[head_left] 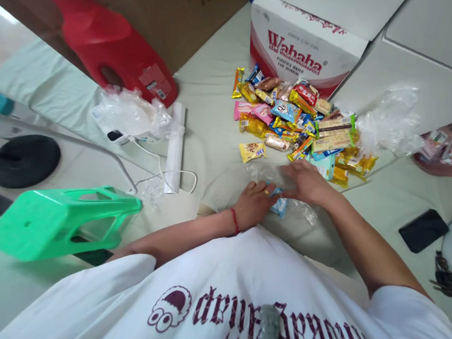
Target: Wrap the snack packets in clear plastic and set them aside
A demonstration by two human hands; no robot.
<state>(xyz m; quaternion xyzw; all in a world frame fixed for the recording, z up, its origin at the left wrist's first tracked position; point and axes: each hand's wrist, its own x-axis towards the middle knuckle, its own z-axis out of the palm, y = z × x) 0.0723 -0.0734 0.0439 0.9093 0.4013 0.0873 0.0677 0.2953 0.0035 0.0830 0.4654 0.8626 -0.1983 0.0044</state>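
The packet [279, 205] is light blue with paler patches, partly covered, and lies between the person's hands, close to the shirt [215, 285]. Crinkled, see-through plastic [263, 173] surrounds it. The left hand [252, 204] curls its fingers narrowly beside the packet; the right hand [303, 181] arches over the plastic. Whether either grips, one cannot tell.

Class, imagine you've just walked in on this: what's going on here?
A person in a white T-shirt has the left hand and right hand close together at crinkled clear plastic and a blue packet. Whether the packet is inside the plastic is unclear. Beyond the hands, a pile of wrapped snacks lies before a Wahaha carton.
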